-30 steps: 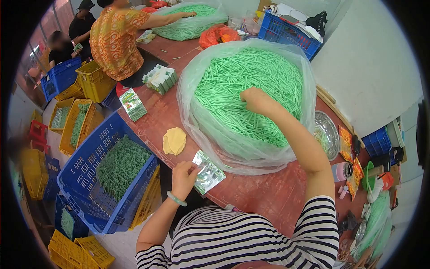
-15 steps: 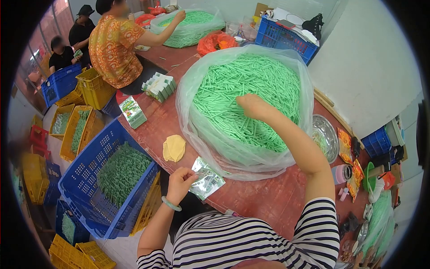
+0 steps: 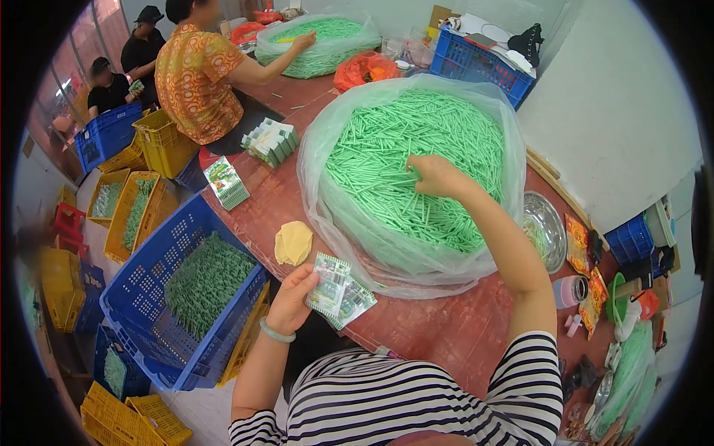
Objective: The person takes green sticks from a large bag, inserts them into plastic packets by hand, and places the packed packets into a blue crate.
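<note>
My left hand (image 3: pixel 293 299) grips a shiny green-and-silver packet (image 3: pixel 329 285) between thumb and fingers. A second packet (image 3: pixel 357 303) lies below it at the table edge, partly covered by the first. My right hand (image 3: pixel 436 177) is over a heap of thin light-green sticks (image 3: pixel 416 126), thumb and index finger bent around sticks at the surface; exactly how many is too small to tell. The sticks fill a large clear plastic bag (image 3: pixel 316 175) with its mouth spread wide. Left of the bag, near my left hand, lies a folded yellow cloth (image 3: pixel 293 243).
Stacked packets (image 3: pixel 227 183) and another bundle (image 3: pixel 269 141) stand on the red table (image 3: pixel 416 327). A blue crate (image 3: pixel 141 297) of filled packets sits at my left. A metal bowl (image 3: pixel 547 230) and jar (image 3: pixel 570 291) are at right. A person in orange (image 3: pixel 195 82) works beyond.
My left hand has risen slightly, lifting one packet off the other so both show. My right hand has shifted a little right over the sticks, its fingers less tightly closed. The view has shifted slightly.
</note>
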